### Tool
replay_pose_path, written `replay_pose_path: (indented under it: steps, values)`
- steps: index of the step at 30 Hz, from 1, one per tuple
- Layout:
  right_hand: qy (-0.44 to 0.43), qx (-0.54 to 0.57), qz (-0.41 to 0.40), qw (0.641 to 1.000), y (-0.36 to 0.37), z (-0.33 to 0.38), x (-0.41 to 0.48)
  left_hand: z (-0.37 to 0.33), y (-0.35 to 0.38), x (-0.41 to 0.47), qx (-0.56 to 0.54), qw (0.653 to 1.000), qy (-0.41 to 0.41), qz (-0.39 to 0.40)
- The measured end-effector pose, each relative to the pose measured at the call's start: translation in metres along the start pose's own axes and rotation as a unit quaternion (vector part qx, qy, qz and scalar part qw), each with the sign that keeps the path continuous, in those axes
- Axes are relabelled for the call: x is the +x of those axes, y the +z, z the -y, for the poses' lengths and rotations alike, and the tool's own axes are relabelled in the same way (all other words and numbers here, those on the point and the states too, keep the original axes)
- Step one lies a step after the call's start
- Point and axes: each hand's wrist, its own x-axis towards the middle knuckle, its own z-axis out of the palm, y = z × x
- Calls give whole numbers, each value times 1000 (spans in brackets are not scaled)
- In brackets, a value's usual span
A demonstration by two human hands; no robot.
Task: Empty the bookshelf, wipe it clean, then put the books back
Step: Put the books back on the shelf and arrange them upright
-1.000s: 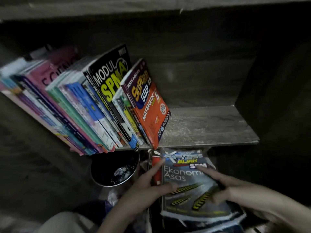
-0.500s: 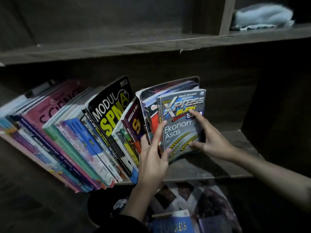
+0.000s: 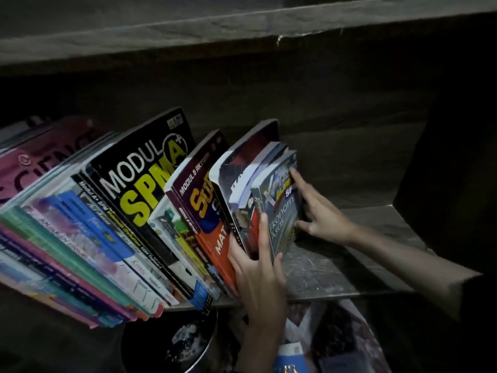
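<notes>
A row of several workbooks leans left on the wooden shelf board (image 3: 317, 275); the black "Modul SPM" book (image 3: 145, 184) and an orange maths book (image 3: 212, 219) stand out. At the row's right end a small stack with the grey "Ekonomi Asas" book (image 3: 282, 211) in front stands on the board, tilted against the orange book. My left hand (image 3: 258, 267) grips the stack's near bottom edge, thumb across the spines. My right hand (image 3: 317, 211) lies flat on the grey cover, fingers spread, pressing it leftward.
The board's right part (image 3: 376, 238) is bare up to the dark side wall (image 3: 451, 184). A shelf plank (image 3: 242, 28) runs overhead. Below the board sit a dark round bin (image 3: 172, 343) and several loose books (image 3: 333, 343) on the floor.
The stack came up from the floor pile onto the shelf board. It has since swung left against the orange book, both hands moving with it.
</notes>
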Motion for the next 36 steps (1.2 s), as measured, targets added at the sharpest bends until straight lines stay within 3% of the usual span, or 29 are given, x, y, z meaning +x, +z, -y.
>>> replay_pose_path:
  steps: [3, 8, 16, 19, 25, 30, 33, 36]
  values:
    - [75, 9, 9, 997, 23, -3, -10, 11, 5, -11, 76, 996, 49, -1]
    - [189, 22, -87, 978, 66, -3, -25, 22, 13, -20, 101, 992, 79, 9]
    - [267, 74, -189, 942, 71, -2, -11, 13, 34, -10, 100, 995, 24, 11]
    - [271, 61, -186, 942, 75, -1, -17, 11, 36, -10, 98, 995, 1, 16]
    - [244, 90, -241, 935, 83, 5, -43, 16, 21, -22, 106, 992, 69, 13]
    - [133, 65, -385, 911, 76, 20, -89, 7, 3, -51, -72, 983, 161, 58]
    - [153, 73, -469, 867, 85, 15, -130, 5, 10, -84, -149, 974, 127, 116]
    - [202, 99, -486, 844, 105, -8, -174, 8, 34, -125, -172, 962, 28, 209]
